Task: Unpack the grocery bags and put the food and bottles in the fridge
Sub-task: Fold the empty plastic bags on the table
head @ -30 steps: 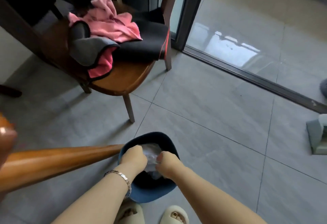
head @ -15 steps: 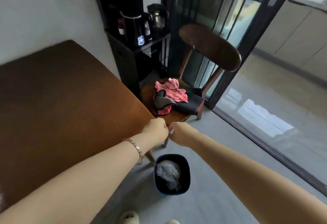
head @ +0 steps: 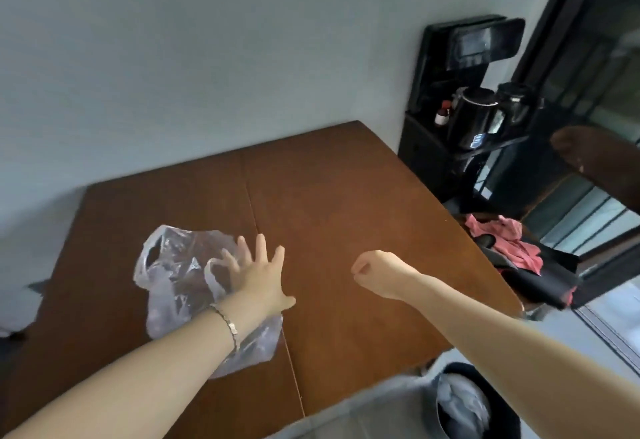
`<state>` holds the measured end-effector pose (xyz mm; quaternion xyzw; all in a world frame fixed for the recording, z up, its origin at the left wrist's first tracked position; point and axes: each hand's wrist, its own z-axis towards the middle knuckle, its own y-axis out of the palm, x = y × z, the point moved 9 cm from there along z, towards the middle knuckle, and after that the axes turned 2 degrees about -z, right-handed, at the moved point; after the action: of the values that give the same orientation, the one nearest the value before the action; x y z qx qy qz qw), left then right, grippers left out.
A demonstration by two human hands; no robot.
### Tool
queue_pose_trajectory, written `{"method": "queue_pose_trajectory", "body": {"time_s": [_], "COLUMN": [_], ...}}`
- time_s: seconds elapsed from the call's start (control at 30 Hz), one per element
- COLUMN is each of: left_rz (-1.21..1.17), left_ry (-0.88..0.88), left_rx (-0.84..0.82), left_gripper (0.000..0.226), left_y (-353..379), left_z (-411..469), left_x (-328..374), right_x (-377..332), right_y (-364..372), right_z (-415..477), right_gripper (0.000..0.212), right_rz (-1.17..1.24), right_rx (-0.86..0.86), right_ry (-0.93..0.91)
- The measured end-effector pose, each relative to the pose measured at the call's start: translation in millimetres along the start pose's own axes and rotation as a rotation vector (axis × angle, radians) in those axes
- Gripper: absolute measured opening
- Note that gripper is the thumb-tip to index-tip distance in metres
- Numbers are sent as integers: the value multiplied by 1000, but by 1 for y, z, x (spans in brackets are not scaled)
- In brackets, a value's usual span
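Left grip [head: 258, 279] lies spread, all five fingers straight and fanned, palm down on one clear plastic bag [head: 173, 265]. Its fingertips reach the bag's right edge, and the wrist and forearm cross over the bag's lower corner. One thin metal bracelet [head: 229, 327] circles that wrist.

Right grip [head: 375, 274] is curled into a loose fist with nothing showing inside it. It hangs above the bare wood to the right of the left grip, well apart from the bag and touching neither bag nor board.

The bag is the only task item in sight. It lies crumpled and flat on the left half of the brown worktop [head: 346, 189], its two handle loops turned up toward the far side. Whether anything is left inside it cannot be told. A single seam runs down the board just right of the bag.

On the floor at the worktop's near right corner stands one dark bin [head: 510, 414], with crumpled clear plastic [head: 457, 407] lying in it. Beyond the right edge is one wooden chair [head: 595, 158]. Its seat carries one pink cloth [head: 502, 241] on top of one black cloth [head: 540, 279].

Against the pale wall [head: 207, 57] stands one black stand [head: 433, 161]. It holds two dark kettles [head: 474, 120] side by side and one small red-capped bottle [head: 441, 114] to their left.
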<state>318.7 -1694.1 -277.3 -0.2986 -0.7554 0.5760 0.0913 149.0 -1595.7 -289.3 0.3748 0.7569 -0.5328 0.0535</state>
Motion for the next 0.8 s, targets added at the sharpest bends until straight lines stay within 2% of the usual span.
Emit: {"method": "queue_pose_trajectory", "body": {"time_s": [0.03, 0.1, 0.2, 0.27, 0.33, 0.37, 0.47, 0.5, 0.57, 0.6, 0.63, 0.7, 0.73, 0.77, 0.8], "left_rz": [97, 147, -102, -318, -491, -581, -895, -1033, -1341, -1484, -1611, -1773, -1758, -1647, -1483], "left_ry": [-22, -83, -186, -204, -194, -220, -251, -231, -176, -164, -158, -164, -141, -72, 32], "left_rx": [-32, -123, -299, -299, -218, -170, -87, -69, -104, -140, -190, -315, -336, -313, -250], "left_gripper": [103, 116, 112, 84, 36, 23, 26, 29, 33, 35, 35, 26, 14, 17, 35], "left_y": [10, 32, 74, 95, 102, 102, 87, 74, 46, 34, 24, 12, 6, -1, -11], "left_z": [1, 7, 10, 16, 21, 24, 34, 35, 35, 32, 32, 29, 27, 28, 30], "left_x": [-27, -80, -137, -154, -157, -159, -146, -136, -109, -97, -84, -57, -46, -36, -29], "right_x": [-18, -48, -77, -90, -100, -104, -110, -113, -118, -120, -120, -109, -100, -90, -80], "right_y": [10, 29, 59, 80, 97, 103, 115, 117, 116, 111, 100, 72, 59, 49, 39], "right_z": [9, 26, 42, 47, 48, 49, 45, 42, 39, 39, 38, 34, 30, 26, 22], "right_gripper": [26, 26, 25, 25, 32, 43, 107, 121, 134, 134, 124, 76, 48, 28, 18], "right_rz": [2, 3, 28, 46, 34, 45, 208, 282, 411, 473, 545, 689, 718, 713, 687], "right_rx": [-9, -24, -55, -84, -110, -117, -178, -203, -228, -193, -106, 117, 198, 251, 295], "right_ry": [-1, -8, 0, 5, -3, -12, 21, 21, 6, -19, -42, -41, -13, 16, 36]}}
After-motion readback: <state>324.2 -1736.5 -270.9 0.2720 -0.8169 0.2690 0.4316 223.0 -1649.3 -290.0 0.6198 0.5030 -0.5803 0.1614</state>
